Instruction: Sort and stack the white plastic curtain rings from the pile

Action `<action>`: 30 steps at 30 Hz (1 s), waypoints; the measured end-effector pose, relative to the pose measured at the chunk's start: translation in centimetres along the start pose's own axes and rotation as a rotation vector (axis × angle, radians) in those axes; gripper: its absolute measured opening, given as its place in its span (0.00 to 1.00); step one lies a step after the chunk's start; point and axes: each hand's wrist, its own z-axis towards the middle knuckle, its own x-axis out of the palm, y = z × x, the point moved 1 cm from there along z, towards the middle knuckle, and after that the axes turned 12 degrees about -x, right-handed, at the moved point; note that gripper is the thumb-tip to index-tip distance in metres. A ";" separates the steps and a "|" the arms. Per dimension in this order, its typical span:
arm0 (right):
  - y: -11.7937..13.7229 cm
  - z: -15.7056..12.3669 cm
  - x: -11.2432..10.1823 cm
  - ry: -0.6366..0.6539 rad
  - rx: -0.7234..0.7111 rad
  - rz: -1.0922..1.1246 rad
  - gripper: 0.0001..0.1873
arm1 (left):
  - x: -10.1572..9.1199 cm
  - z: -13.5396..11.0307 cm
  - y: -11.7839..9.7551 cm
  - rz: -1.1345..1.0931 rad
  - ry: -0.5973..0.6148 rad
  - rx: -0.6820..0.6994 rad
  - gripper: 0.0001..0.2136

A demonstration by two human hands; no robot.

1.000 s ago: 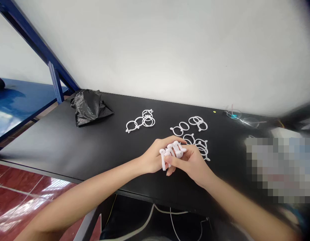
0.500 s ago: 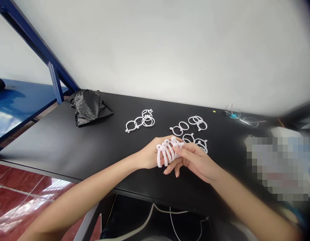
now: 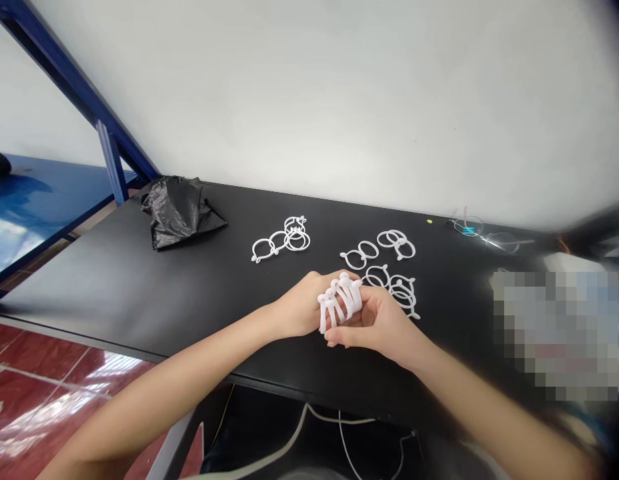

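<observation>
Several white plastic rings (image 3: 339, 300) are stacked in a row over the fingers of my left hand (image 3: 302, 308), which is closed around them just above the black table (image 3: 114, 280). My right hand (image 3: 379, 323) curls against the stack from the right, its fingers wrapped on the rings. More loose white rings (image 3: 394, 270) lie just beyond my hands, and a smaller cluster of rings (image 3: 282, 241) lies further left.
A crumpled black plastic bag (image 3: 177, 210) sits at the table's back left. A clear ring-shaped item (image 3: 467, 227) lies at the back right by the white wall. A blue metal frame (image 3: 104, 133) and blue surface stand left. Cables hang under the table's front edge.
My right hand opened and stretched its fingers half a second ago, then curled back onto the ring stack. The rings on my left fingers shifted slightly. The loose rings stayed put.
</observation>
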 end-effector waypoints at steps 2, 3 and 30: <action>-0.1 0.0 0.3 -0.048 -0.011 -0.013 0.13 | 0.1 0.1 0.1 0.061 -0.020 -0.014 0.17; -0.1 0.0 0.4 -0.072 -0.016 -0.024 0.13 | 0.2 0.1 0.1 0.090 -0.028 -0.023 0.16; 0.7 -0.1 -0.9 0.119 -0.007 0.057 0.26 | -0.5 -0.5 -0.8 -0.062 0.082 0.025 0.08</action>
